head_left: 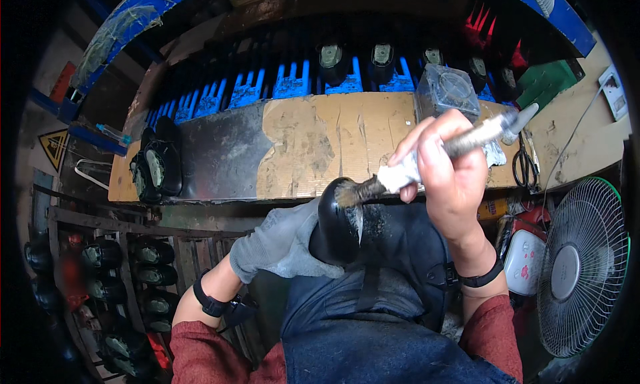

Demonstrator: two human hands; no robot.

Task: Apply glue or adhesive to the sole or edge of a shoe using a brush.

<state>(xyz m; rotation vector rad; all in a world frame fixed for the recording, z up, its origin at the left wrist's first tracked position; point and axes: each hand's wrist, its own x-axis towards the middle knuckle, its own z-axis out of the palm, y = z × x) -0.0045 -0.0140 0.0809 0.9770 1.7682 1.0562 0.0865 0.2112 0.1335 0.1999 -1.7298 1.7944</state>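
Note:
My left hand [280, 245], in a grey glove, is closed round a black shoe [339, 229] held above my lap at the bench's front edge. My bare right hand [448, 174] grips a brush [470, 139] whose handle is wrapped in something pale near the bristles. The brown bristle tip meets the upper rim of the shoe, and the handle slants up to the right. A pair of black shoes [160, 161] with pale undersides stands at the bench's left end.
A cardboard-covered bench [373, 127] spans the front, with a conveyor of blue slats [291, 81] carrying several shoes behind it. A clear plastic box [448, 91] and scissors [525, 164] lie to the right. A fan [580, 271] stands lower right; a shoe rack [120, 244] is at left.

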